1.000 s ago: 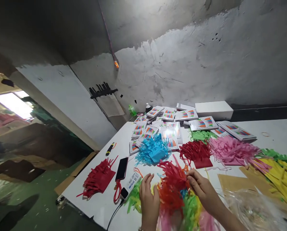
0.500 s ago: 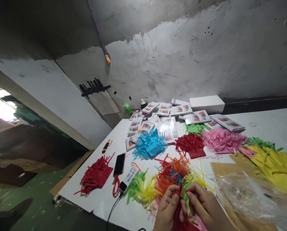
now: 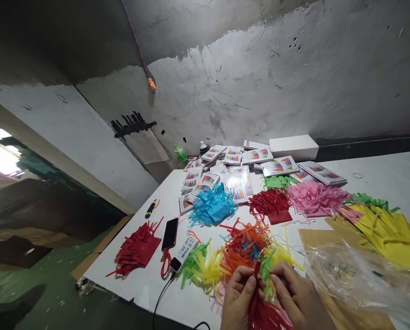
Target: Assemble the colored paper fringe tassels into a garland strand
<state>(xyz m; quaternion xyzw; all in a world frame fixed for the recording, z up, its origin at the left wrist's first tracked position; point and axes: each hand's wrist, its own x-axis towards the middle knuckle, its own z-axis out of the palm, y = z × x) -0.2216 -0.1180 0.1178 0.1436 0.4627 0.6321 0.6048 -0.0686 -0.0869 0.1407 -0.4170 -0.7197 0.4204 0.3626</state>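
My left hand (image 3: 238, 294) is closed around the twisted top of a red paper tassel (image 3: 264, 315), whose cut strips hang down at the bottom edge. My right hand (image 3: 297, 293), beside it, pinches a thin strand that runs toward the tassel's top; what the strand is made of is too fine to tell. Just beyond both hands lies a heap of orange tassels (image 3: 240, 254) with some blue and red strips. Yellow tassels (image 3: 207, 271) and green strips (image 3: 194, 263) spread to its left.
Fringed bundles in blue (image 3: 213, 206), red (image 3: 271, 206), pink (image 3: 318, 197) and yellow (image 3: 387, 238) lie across the table. Another red bundle (image 3: 138, 250), a phone (image 3: 170, 233) and a white power bank (image 3: 185, 252) are at left. Printed packs (image 3: 234, 156), a white box (image 3: 293, 146) and a plastic bag (image 3: 359, 279) stand farther out.
The red tassel's strips now fan out lower right below my left hand. My right hand has shifted slightly right and down, away from the tassel's top.
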